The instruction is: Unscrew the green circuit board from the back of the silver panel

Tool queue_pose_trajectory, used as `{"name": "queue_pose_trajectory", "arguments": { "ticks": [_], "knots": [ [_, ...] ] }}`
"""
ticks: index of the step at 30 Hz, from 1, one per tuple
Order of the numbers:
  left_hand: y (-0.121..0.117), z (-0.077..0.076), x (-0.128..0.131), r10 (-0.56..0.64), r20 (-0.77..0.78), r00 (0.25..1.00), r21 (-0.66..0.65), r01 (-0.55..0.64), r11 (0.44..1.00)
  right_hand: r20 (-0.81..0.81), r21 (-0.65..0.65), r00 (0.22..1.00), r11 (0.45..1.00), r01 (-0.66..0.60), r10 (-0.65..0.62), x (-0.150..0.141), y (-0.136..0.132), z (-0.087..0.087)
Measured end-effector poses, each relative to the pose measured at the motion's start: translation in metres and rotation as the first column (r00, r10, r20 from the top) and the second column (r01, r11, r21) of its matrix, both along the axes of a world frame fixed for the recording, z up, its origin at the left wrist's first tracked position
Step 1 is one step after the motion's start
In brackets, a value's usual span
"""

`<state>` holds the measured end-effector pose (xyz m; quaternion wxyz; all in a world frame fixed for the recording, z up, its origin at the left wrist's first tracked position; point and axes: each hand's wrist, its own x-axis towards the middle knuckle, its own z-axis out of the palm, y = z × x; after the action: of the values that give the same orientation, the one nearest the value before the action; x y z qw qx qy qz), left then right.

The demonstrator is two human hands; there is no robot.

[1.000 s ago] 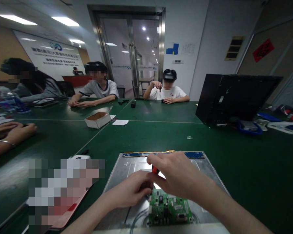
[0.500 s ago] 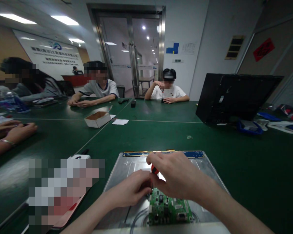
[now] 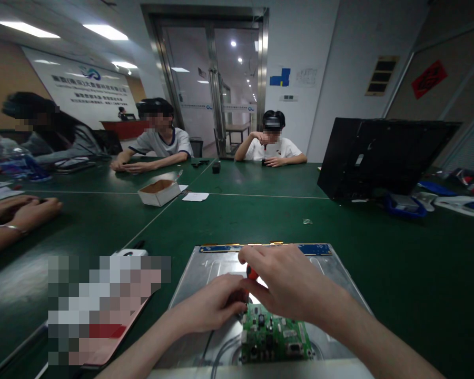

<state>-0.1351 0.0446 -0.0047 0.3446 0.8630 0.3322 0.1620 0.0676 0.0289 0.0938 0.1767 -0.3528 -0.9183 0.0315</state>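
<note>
At the bottom middle, the right hand [image 3: 290, 279] pinches a red tool [image 3: 252, 272]. The left hand [image 3: 215, 301] curls its fingers beside it; I can't tell if they hold anything.

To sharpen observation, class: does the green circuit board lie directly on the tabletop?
No, the green circuit board lies on the metal panel.

Green circuit board [image 3: 274, 337] flat on silvery metal panel [image 3: 197, 276], red-and-black handle [image 3: 252, 272] near the board's far left corner
</note>
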Motion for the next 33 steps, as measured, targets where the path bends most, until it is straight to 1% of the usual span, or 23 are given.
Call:
{"name": "queue_pose_trajectory", "arguments": {
  "ticks": [5,13,17,22,29,33],
  "knots": [
    [0.000,-0.002,-0.001,0.009,0.001,1.000,0.005,-0.009,1.000,0.011,0.029,1.000,0.999,0.019,-0.019,-0.001,0.000,0.000],
    [0.001,-0.003,-0.001,-0.011,-0.001,1.000,-0.005,0.011,1.000,0.022,0.024,0.999,0.999,0.046,-0.047,-0.001,0.001,-0.001],
    [0.001,0.000,0.000,-0.036,0.034,0.999,-0.004,0.036,0.999,-0.001,-0.013,1.000,1.000,0.021,-0.021,0.001,0.000,-0.001],
    [0.000,0.003,0.001,-0.019,0.003,1.000,0.003,0.019,1.000,-0.029,-0.026,1.000,1.000,-0.010,0.009,0.001,-0.002,0.000],
    [0.001,0.002,-0.001,0.002,-0.051,0.999,0.008,-0.002,1.000,-0.079,-0.033,0.997,0.999,0.011,-0.014,0.009,-0.003,0.011],
    [-0.001,0.008,0.000,0.018,-0.072,0.997,-0.008,-0.018,1.000,-0.102,-0.001,0.993,0.999,0.052,-0.052,0.018,0.001,0.017]
  ]
}}
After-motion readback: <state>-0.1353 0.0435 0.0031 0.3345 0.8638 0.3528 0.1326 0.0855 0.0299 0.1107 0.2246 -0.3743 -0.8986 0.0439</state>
